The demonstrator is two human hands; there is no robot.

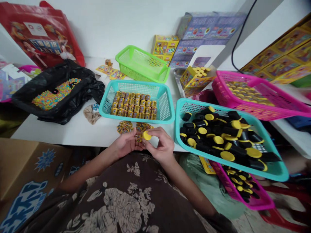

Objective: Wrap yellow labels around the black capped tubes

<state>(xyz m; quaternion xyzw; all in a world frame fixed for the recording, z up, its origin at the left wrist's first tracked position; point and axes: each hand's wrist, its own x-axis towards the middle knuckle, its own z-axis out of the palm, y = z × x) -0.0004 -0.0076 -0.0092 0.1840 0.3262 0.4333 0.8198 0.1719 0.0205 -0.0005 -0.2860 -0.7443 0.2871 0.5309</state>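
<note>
Near the table's front edge, my right hand [162, 144] pinches a small container by its yellow cap [146, 135]. Beside it, my left hand [126, 142] has its fingers closed on a small printed label [139, 138], close against the container. Just beyond my fingers lie two piles of printed labels, one on the left [124, 127] and one on the right [145, 126]. Behind them, a turquoise basket [107, 111] holds rows of small label-wrapped containers [132, 106]. To the right, another turquoise basket [283, 170] is heaped with black containers with yellow caps [218, 140].
A black-lined tub with colourful pellets [54, 94] stands at the left. Behind are a green basket [141, 64] and stacked boxes [200, 35]. At the right are a pink basket [255, 105] and an open yellow box [191, 79]. A cardboard box [26, 171] sits at lower left.
</note>
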